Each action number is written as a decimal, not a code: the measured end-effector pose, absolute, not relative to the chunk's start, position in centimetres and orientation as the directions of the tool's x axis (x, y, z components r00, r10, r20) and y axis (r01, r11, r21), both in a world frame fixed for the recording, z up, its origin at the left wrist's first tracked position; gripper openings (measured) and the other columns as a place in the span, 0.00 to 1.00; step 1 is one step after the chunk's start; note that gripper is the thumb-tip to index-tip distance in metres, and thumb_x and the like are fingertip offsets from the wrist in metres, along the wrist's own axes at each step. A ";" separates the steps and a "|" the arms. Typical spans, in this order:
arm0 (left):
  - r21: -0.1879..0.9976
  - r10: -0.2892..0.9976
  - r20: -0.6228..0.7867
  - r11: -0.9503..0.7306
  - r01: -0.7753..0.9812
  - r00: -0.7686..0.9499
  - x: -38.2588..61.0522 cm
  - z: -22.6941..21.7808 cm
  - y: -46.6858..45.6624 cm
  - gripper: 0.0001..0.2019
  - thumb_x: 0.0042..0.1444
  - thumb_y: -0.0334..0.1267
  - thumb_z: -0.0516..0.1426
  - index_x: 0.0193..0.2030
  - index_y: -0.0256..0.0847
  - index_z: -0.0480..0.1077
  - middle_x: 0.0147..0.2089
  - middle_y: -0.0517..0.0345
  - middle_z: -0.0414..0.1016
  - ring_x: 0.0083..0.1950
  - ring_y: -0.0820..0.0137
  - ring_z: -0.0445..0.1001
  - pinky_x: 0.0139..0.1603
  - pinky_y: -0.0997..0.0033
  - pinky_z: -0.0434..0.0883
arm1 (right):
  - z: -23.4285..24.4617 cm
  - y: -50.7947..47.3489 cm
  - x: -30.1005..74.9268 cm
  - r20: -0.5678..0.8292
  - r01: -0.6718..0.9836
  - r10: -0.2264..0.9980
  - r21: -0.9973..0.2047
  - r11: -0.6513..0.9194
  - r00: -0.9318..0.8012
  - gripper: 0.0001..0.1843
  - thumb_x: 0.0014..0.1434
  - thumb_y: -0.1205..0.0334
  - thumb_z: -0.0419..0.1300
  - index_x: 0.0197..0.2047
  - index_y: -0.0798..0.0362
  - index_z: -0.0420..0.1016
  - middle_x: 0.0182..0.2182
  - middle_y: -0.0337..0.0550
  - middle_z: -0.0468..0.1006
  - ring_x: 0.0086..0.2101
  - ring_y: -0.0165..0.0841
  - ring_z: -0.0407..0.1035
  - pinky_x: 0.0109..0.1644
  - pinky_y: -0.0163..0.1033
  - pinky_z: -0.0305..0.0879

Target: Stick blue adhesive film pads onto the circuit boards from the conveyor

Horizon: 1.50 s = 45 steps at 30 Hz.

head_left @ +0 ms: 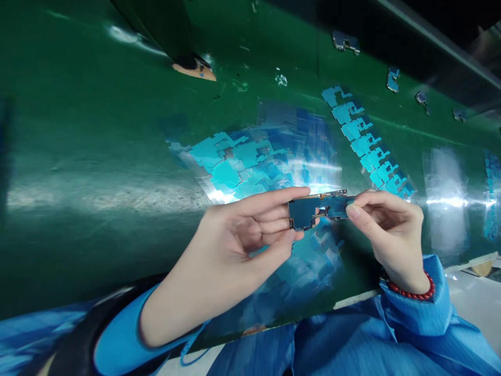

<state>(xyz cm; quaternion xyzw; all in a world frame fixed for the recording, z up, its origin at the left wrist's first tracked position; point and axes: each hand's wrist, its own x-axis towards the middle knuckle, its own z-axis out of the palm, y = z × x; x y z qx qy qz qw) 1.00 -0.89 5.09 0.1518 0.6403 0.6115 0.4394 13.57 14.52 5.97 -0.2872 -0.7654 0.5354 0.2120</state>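
Note:
A dark blue circuit board (302,213) with an irregular outline and small metal parts along its edges is held up in front of me between both hands. The fingers and thumb of my left hand (250,235) grip its wider left end. At the narrow right end, my right hand (385,224) pinches it between thumb and forefinger; whether a thin film lies under those fingertips, I cannot tell. Beneath and behind the board, clear sheets bearing bright blue cut film pieces (230,167) lie overlapped on the green work surface (78,104).
A slanting strip of blue film pieces (366,138) lies to the right. Several loose circuit boards (393,79) are scattered along the far right. Another clear sheet (446,198) rests beyond my right hand. A dark upright object (164,31) stands at the upper left.

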 end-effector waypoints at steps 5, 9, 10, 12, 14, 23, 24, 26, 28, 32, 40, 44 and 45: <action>0.898 0.737 -0.404 0.206 -0.390 -0.542 1.1 5.3 -0.8 0.20 0.48 0.32 0.63 0.50 0.44 0.77 0.37 0.57 0.84 0.40 0.63 0.83 0.46 0.67 0.79 | 6.0 14.4 13.6 0.009 0.234 0.672 -0.934 0.270 -0.740 0.04 0.52 0.68 0.68 0.29 0.50 0.79 0.24 0.36 0.78 0.22 0.25 0.70 0.24 0.30 0.71; 0.892 0.732 -0.409 0.196 -0.407 -0.545 1.2 5.5 -0.8 0.19 0.49 0.32 0.62 0.50 0.44 0.77 0.38 0.58 0.84 0.42 0.64 0.83 0.47 0.69 0.78 | 6.1 14.4 13.5 0.013 0.223 0.668 -0.938 0.267 -0.744 0.06 0.52 0.70 0.67 0.29 0.49 0.79 0.25 0.36 0.78 0.23 0.25 0.70 0.25 0.29 0.72; 0.893 0.730 -0.408 0.195 -0.406 -0.547 1.2 5.5 -0.8 0.19 0.49 0.32 0.62 0.50 0.44 0.77 0.38 0.58 0.84 0.41 0.64 0.83 0.47 0.69 0.78 | 6.0 14.4 13.5 0.011 0.224 0.668 -0.938 0.266 -0.744 0.06 0.52 0.70 0.67 0.29 0.49 0.79 0.25 0.36 0.78 0.23 0.25 0.70 0.25 0.29 0.72; 0.893 0.730 -0.409 0.197 -0.405 -0.547 1.2 5.5 -0.8 0.19 0.48 0.31 0.62 0.50 0.44 0.77 0.37 0.58 0.84 0.40 0.64 0.83 0.47 0.67 0.79 | 6.0 14.4 13.5 0.007 0.236 0.672 -0.934 0.269 -0.740 0.05 0.52 0.69 0.68 0.29 0.49 0.78 0.25 0.36 0.78 0.23 0.26 0.71 0.25 0.30 0.73; 0.891 0.732 -0.409 0.191 -0.412 -0.545 1.2 5.4 -0.8 0.20 0.48 0.31 0.62 0.50 0.44 0.77 0.36 0.59 0.84 0.39 0.64 0.83 0.47 0.67 0.79 | 6.0 14.4 13.5 0.004 0.248 0.677 -0.929 0.275 -0.736 0.04 0.52 0.67 0.68 0.29 0.49 0.78 0.25 0.37 0.78 0.23 0.27 0.71 0.25 0.31 0.73; 0.913 0.719 -0.391 0.223 -0.342 -0.574 1.1 5.1 -1.0 0.17 0.48 0.36 0.64 0.47 0.49 0.78 0.40 0.60 0.84 0.39 0.61 0.83 0.34 0.74 0.81 | 6.1 14.3 13.4 0.007 0.237 0.671 -0.933 0.271 -0.742 0.06 0.52 0.71 0.67 0.29 0.50 0.78 0.24 0.35 0.77 0.21 0.24 0.68 0.23 0.29 0.69; 0.917 0.717 -0.387 0.233 -0.323 -0.580 1.0 5.0 -1.0 0.17 0.48 0.37 0.65 0.47 0.49 0.78 0.39 0.60 0.84 0.38 0.61 0.83 0.33 0.72 0.81 | 6.1 14.3 13.4 0.004 0.242 0.672 -0.932 0.272 -0.741 0.06 0.52 0.71 0.67 0.29 0.50 0.78 0.24 0.35 0.77 0.21 0.24 0.68 0.23 0.29 0.69; 0.923 0.708 -0.380 0.243 -0.299 -0.596 1.0 4.8 -1.0 0.17 0.49 0.37 0.65 0.47 0.49 0.78 0.38 0.60 0.84 0.36 0.61 0.83 0.31 0.72 0.81 | 6.1 14.3 13.4 -0.001 0.246 0.674 -0.931 0.269 -0.738 0.05 0.51 0.70 0.68 0.29 0.50 0.79 0.25 0.35 0.78 0.22 0.25 0.69 0.23 0.29 0.70; 0.923 0.697 -0.381 0.249 -0.294 -0.607 1.1 4.8 -1.0 0.16 0.49 0.37 0.64 0.47 0.49 0.78 0.36 0.61 0.84 0.33 0.64 0.82 0.30 0.73 0.80 | 6.2 14.2 13.4 -0.005 0.244 0.672 -0.934 0.261 -0.740 0.04 0.51 0.69 0.68 0.29 0.50 0.79 0.25 0.36 0.78 0.23 0.26 0.71 0.24 0.30 0.71; 0.921 0.684 -0.387 0.250 -0.299 -0.619 1.3 4.8 -1.0 0.15 0.50 0.37 0.64 0.46 0.49 0.79 0.33 0.63 0.84 0.29 0.69 0.81 0.27 0.78 0.77 | 6.2 14.2 13.3 -0.004 0.234 0.665 -0.938 0.257 -0.747 0.04 0.52 0.69 0.67 0.29 0.51 0.78 0.25 0.37 0.78 0.23 0.26 0.72 0.25 0.30 0.72; 0.907 0.667 -0.415 0.247 -0.342 -0.619 1.4 5.2 -0.7 0.12 0.50 0.37 0.64 0.43 0.48 0.78 0.25 0.66 0.82 0.29 0.70 0.82 0.29 0.82 0.76 | 6.1 14.1 13.2 -0.013 0.224 0.660 -0.945 0.237 -0.751 0.06 0.51 0.72 0.66 0.29 0.51 0.78 0.24 0.35 0.77 0.24 0.25 0.71 0.26 0.28 0.71; 0.905 0.682 -0.418 0.253 -0.343 -0.600 1.0 4.9 -0.8 0.13 0.50 0.38 0.65 0.44 0.47 0.77 0.28 0.66 0.83 0.30 0.69 0.82 0.33 0.80 0.78 | 6.1 13.9 13.3 -0.030 0.244 0.663 -0.942 0.233 -0.748 0.05 0.51 0.71 0.67 0.29 0.52 0.78 0.25 0.36 0.78 0.23 0.25 0.70 0.24 0.29 0.71; 0.910 0.694 -0.408 0.255 -0.327 -0.593 0.9 4.8 -0.8 0.13 0.51 0.39 0.65 0.44 0.47 0.77 0.28 0.66 0.83 0.30 0.69 0.83 0.32 0.80 0.78 | 6.0 13.9 13.3 -0.029 0.239 0.664 -0.944 0.228 -0.747 0.05 0.51 0.71 0.67 0.29 0.52 0.78 0.25 0.37 0.78 0.23 0.25 0.70 0.24 0.29 0.71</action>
